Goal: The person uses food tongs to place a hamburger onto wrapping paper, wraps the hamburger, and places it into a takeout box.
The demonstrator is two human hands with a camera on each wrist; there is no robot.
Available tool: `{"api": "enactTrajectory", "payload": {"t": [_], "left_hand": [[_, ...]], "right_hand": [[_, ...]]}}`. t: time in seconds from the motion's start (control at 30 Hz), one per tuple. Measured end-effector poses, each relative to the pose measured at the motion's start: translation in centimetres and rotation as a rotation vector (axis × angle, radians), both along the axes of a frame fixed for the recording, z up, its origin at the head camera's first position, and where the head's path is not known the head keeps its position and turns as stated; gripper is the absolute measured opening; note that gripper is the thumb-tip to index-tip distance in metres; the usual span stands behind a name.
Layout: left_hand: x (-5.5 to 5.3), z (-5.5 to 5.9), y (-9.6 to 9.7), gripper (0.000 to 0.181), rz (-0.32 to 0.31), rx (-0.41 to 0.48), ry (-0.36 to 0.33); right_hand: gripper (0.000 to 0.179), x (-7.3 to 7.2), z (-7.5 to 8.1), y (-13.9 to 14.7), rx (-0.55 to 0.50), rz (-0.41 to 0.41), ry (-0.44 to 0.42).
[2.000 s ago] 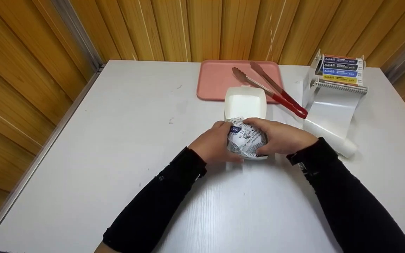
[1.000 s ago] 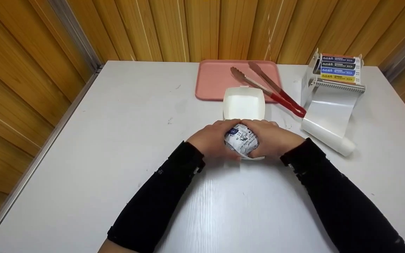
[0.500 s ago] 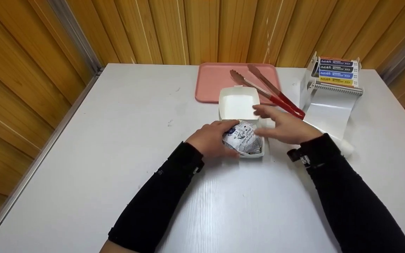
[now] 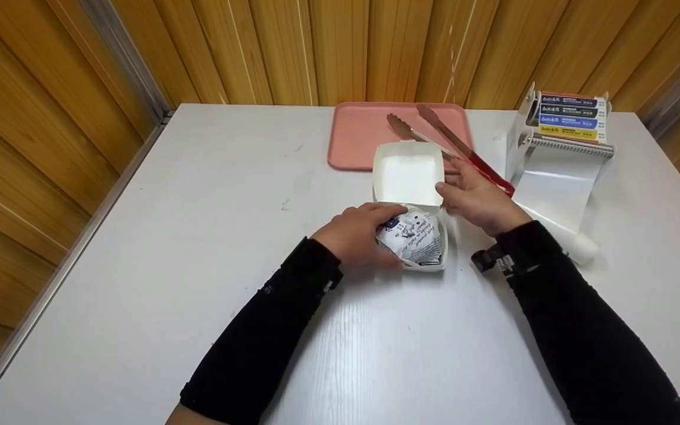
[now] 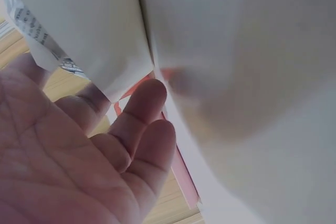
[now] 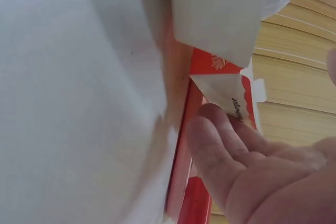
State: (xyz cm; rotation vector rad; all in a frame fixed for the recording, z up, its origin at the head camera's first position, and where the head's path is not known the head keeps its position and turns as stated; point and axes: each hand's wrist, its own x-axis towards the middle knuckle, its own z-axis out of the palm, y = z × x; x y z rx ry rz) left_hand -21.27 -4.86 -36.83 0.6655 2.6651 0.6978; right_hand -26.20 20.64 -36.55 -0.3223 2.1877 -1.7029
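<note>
A white cardboard burger box (image 4: 408,174) stands with its lid tipped back, its outside red with "hamburger" lettering in the right wrist view. In its base sits a round burger wrapped in printed paper (image 4: 415,239). My left hand (image 4: 358,236) holds the base's left side, thumb at the front and fingers reaching over the wrapper's edge. In the left wrist view, its fingers (image 5: 144,111) curve beside the box's white wall (image 5: 100,35). My right hand (image 4: 479,200) pinches the lid's right edge, thumb near the inner corner and fingers behind, partly hidden.
Behind the box lies a pink tray (image 4: 352,141), with red-handled tongs (image 4: 484,168) resting across it. To the right stands a label dispenser (image 4: 570,118) with coloured rolls; a white sheet (image 4: 561,189) hangs from it and ends in a curl near my right wrist.
Both hands were round the wrapped burger, pressing it down into the box. My right hand let go, moved up and right, and took hold of the lid. The left hand stayed.
</note>
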Motion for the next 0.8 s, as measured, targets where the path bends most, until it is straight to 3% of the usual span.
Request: {"api": "enactTrajectory", "payload": {"t": [0.13, 0.33, 0.63, 0.8], "left_hand": [[0.1, -0.1, 0.1, 0.099, 0.006, -0.022, 0.05], [-0.1, -0.2, 0.1, 0.104, 0.0, -0.063, 0.1], [-0.3, -0.1, 0.3, 0.095, 0.048, -0.097, 0.161], [-0.4, 0.1, 0.4, 0.082, 0.138, -0.031, 0.164]], "right_hand": [[0.069, 0.0, 0.3, -0.4, 0.007, -0.068, 0.028], [0.067, 0.5, 0.6, -0.9, 0.121, -0.157, 0.209], [0.05, 1.3, 1.2, -1.3, 0.161, -0.128, 0.361], [0.049, 1.6, 1.6, -1.3, 0.245, -0.057, 0.342]]}}
